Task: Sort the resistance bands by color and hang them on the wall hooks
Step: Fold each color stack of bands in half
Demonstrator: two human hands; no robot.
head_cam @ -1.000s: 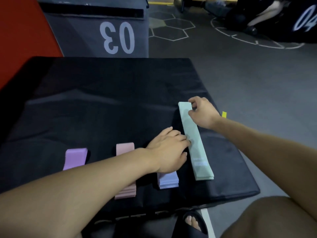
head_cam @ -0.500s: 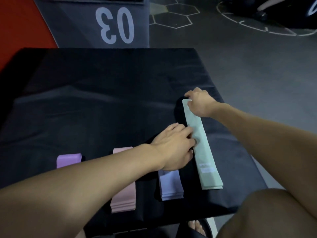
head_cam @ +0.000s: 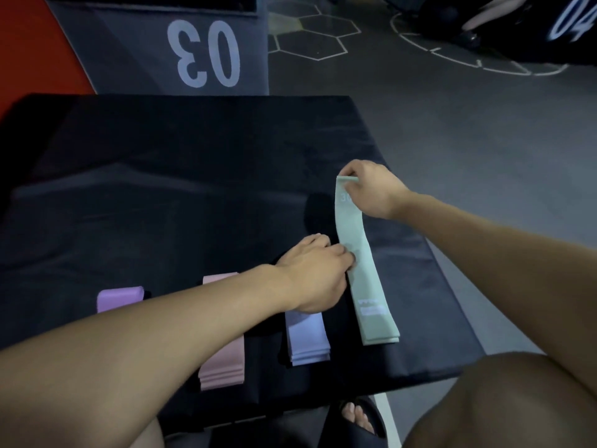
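1. The right hand (head_cam: 371, 192) pinches the far end of the green band (head_cam: 361, 270) and lifts it a little off the black mat (head_cam: 161, 189).
2. The left hand (head_cam: 316, 273) rests its fingers on the middle of the green pile. I cannot tell if they pinch a band or just press down.
3. The green pile lies at the right side of the mat. Its near end is flat on it.
4. What could go wrong: if the left hand lets go, the bands under the top one may slide and the neat pile would get messy.
5. A hard pull could also drag the pile off the right edge, which is near.
6. I count four piles: one purple (head_cam: 120, 298), one pink (head_cam: 223, 357), one light blue (head_cam: 308, 339) and one green.
7. No hooks show here, so nothing is hung yet.
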